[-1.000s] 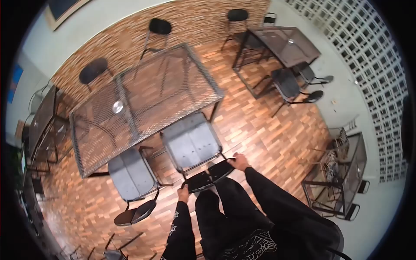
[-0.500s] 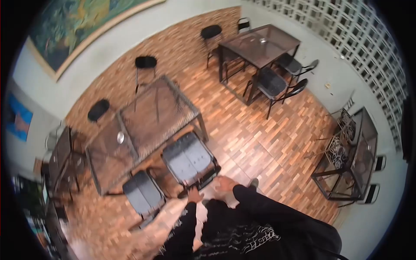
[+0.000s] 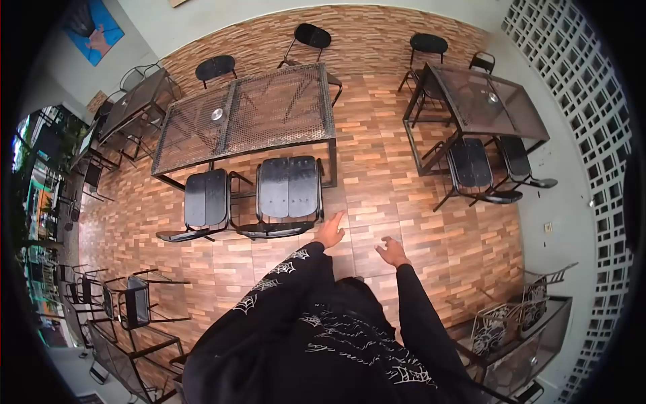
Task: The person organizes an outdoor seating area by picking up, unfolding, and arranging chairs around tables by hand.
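Here are the left hand's fingers, spread and loosely bent, with the hand (image 3: 331, 231) empty; over at between three and four o'clock from it, the right hand (image 3: 392, 252) is open too, thumb and fingers parted, nothing in its grasp; the two hands are apart, palms low over the brick-patterned floor (image 3: 377, 175).

Right by the left hand, at between ten and eleven o'clock, sits the near chair (image 3: 289, 188), black and upright, its backrest on the person's side and its seat facing the long mesh counter (image 3: 276, 111); a second chair (image 3: 206, 197) stands beside it, around half past nine from that hand, turned the same way; the mesh counter lies at eleven o'clock, a round silver piece (image 3: 217, 114) on its left half, two more black chairs along its far side.

Swing out to one o'clock from the right hand and there's another counter (image 3: 464, 101) with chairs around it; glass-block-like lattice (image 3: 572, 87) climbs the wall beyond; at four o'clock, a lower counter (image 3: 538, 350) with patterned chairs (image 3: 489, 330) against it.
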`<control>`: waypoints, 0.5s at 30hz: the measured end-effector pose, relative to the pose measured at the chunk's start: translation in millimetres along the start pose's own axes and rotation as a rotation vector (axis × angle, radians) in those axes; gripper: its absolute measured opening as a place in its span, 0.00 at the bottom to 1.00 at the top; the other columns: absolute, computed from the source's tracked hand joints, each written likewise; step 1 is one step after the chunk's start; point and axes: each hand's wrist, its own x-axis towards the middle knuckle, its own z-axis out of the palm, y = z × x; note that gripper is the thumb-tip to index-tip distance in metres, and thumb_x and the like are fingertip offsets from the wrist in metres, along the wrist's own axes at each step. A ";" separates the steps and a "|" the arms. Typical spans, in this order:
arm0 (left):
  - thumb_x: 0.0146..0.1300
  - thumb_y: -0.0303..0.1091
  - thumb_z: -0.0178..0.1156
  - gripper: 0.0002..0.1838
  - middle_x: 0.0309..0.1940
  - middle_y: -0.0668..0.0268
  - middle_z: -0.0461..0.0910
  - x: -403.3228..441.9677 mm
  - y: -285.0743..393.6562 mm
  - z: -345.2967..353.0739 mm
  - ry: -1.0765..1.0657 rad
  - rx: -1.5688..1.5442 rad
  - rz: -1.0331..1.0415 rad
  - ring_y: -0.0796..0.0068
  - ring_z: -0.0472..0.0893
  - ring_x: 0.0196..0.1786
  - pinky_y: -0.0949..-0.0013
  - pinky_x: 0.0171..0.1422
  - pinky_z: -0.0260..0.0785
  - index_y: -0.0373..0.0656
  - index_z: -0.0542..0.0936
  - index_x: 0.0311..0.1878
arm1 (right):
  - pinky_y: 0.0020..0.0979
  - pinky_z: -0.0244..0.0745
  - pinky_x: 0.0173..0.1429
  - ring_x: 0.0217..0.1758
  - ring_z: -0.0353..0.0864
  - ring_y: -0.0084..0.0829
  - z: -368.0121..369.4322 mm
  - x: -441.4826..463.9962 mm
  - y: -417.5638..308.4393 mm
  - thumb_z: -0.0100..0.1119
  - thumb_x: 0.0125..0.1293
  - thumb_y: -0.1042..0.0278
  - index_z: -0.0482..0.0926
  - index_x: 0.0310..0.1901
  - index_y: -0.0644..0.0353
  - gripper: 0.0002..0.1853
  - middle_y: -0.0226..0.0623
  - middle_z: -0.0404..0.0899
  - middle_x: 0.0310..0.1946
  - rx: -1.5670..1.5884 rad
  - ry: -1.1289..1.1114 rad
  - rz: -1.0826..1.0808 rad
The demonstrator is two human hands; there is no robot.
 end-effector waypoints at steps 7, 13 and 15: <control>0.56 0.26 0.58 0.27 0.41 0.47 0.81 60.0 62.8 66.1 0.210 -0.278 -0.060 0.45 0.81 0.47 0.52 0.52 0.73 0.40 0.67 0.61 | 0.40 0.77 0.53 0.48 0.83 0.46 -92.7 94.8 -84.9 0.63 0.62 0.59 0.75 0.57 0.62 0.24 0.51 0.81 0.47 0.080 0.125 -0.423; 0.53 0.25 0.60 0.19 0.29 0.49 0.83 136.4 34.2 104.0 0.094 -0.130 -0.147 0.51 0.84 0.36 0.56 0.44 0.75 0.34 0.75 0.50 | 0.39 0.78 0.51 0.46 0.82 0.47 -122.9 131.7 -92.8 0.63 0.61 0.67 0.76 0.54 0.61 0.20 0.52 0.80 0.49 0.236 0.042 -0.465; 0.53 0.26 0.60 0.18 0.29 0.49 0.83 178.0 31.6 101.6 0.240 -0.207 -0.377 0.51 0.84 0.37 0.56 0.44 0.75 0.35 0.76 0.49 | 0.39 0.78 0.51 0.46 0.82 0.46 -127.6 157.3 -74.2 0.63 0.61 0.66 0.76 0.54 0.61 0.20 0.51 0.80 0.49 0.216 -0.024 -0.478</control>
